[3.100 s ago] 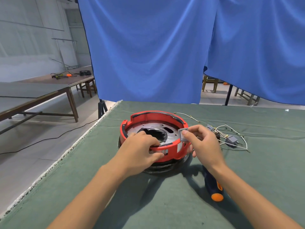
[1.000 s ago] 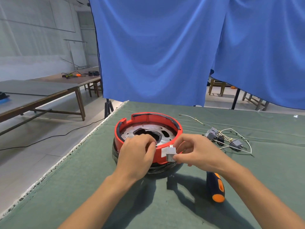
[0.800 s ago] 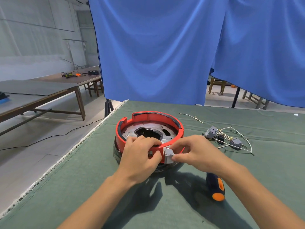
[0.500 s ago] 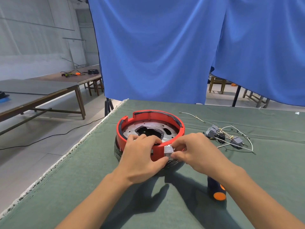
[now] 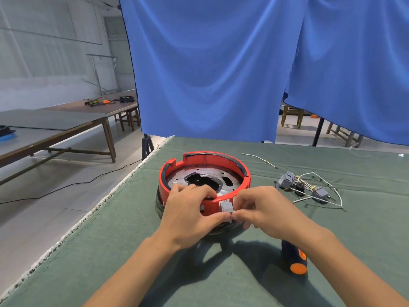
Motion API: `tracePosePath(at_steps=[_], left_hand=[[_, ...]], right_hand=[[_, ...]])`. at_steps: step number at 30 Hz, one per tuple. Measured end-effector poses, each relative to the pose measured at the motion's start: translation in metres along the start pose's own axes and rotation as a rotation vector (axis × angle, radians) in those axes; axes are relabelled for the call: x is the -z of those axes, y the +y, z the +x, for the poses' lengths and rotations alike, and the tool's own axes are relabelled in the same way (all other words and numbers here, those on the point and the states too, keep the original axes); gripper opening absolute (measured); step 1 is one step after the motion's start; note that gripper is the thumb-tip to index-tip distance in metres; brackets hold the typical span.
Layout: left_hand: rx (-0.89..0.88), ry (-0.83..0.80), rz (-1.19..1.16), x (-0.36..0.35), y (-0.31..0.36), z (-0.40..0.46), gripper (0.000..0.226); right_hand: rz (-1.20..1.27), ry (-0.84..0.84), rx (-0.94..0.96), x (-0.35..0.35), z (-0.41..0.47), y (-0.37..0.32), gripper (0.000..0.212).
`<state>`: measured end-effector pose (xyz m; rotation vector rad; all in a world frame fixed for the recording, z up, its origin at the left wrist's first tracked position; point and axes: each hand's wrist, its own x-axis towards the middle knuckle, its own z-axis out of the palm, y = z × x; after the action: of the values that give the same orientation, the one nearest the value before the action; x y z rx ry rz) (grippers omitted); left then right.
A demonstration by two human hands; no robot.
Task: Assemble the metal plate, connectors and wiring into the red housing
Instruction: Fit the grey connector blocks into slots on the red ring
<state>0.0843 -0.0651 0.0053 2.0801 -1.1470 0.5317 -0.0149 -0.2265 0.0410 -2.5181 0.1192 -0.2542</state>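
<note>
The round red housing (image 5: 205, 161) stands on a black base on the green table, with the perforated metal plate (image 5: 230, 173) lying inside it. My left hand (image 5: 190, 212) grips the near rim of the housing, fingers curled over the edge onto the plate. My right hand (image 5: 263, 209) pinches a small grey connector (image 5: 226, 206) against the outside of the near wall. My left thumb touches the connector from below. More grey connectors with white wiring (image 5: 309, 189) lie loose to the right.
A screwdriver with a dark blue and orange handle (image 5: 295, 259) lies near my right forearm. A single loose wire (image 5: 259, 159) lies behind the housing. The table's left edge (image 5: 99, 209) runs close by. Blue curtains hang behind, and long wooden tables stand at the left.
My right hand brought the grey connector from the right rim round to the near wall and now holds it against the wall. My left hand stayed on the near rim.
</note>
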Motion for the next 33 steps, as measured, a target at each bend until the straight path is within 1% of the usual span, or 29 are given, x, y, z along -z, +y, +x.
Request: tracePosePath(at_steps=[5,9,12,14,16,19,21,23,25,28,30,33], left_hand=[[0.013,0.003,-0.008,0.001,-0.001,0.000,0.054],[0.014,-0.003,-0.026,0.001,-0.002,-0.001,0.050],[0.005,-0.020,-0.017,0.000,-0.002,-0.001,0.046],[0.013,-0.015,-0.021,0.000,-0.001,0.000,0.041],[0.022,-0.008,-0.035,0.000,-0.001,0.000,0.038],[0.031,-0.019,-0.051,0.000,-0.003,0.000,0.039],[0.043,-0.028,-0.065,0.001,-0.004,0.001,0.036],[0.055,-0.042,-0.075,0.001,-0.005,0.002,0.034],[0.072,-0.057,-0.085,0.002,-0.006,0.003,0.034],[0.082,-0.064,-0.094,0.002,-0.007,0.004,0.033],[0.096,-0.062,-0.118,0.002,-0.007,0.003,0.029],[0.129,-0.071,-0.153,0.001,-0.005,0.003,0.029]], right_hand=[[0.067,-0.031,0.009,0.002,0.002,0.003,0.018],[0.119,-0.053,0.033,0.002,0.004,0.004,0.017],[0.123,0.008,0.058,0.000,0.005,0.006,0.020],[0.068,0.063,0.085,0.000,0.005,0.007,0.018],[0.017,0.100,0.104,-0.001,0.005,0.007,0.011],[-0.081,0.151,0.110,-0.002,0.003,0.007,0.007],[-0.188,0.205,0.116,-0.003,0.002,0.005,0.012],[-0.293,0.252,0.128,-0.003,0.002,0.005,0.024],[-0.331,0.258,0.133,-0.003,0.003,0.007,0.032],[-0.257,0.172,0.103,-0.004,0.006,0.012,0.038],[-0.174,0.118,0.077,-0.005,0.008,0.014,0.034],[-0.091,0.132,0.076,-0.005,0.011,0.014,0.027]])
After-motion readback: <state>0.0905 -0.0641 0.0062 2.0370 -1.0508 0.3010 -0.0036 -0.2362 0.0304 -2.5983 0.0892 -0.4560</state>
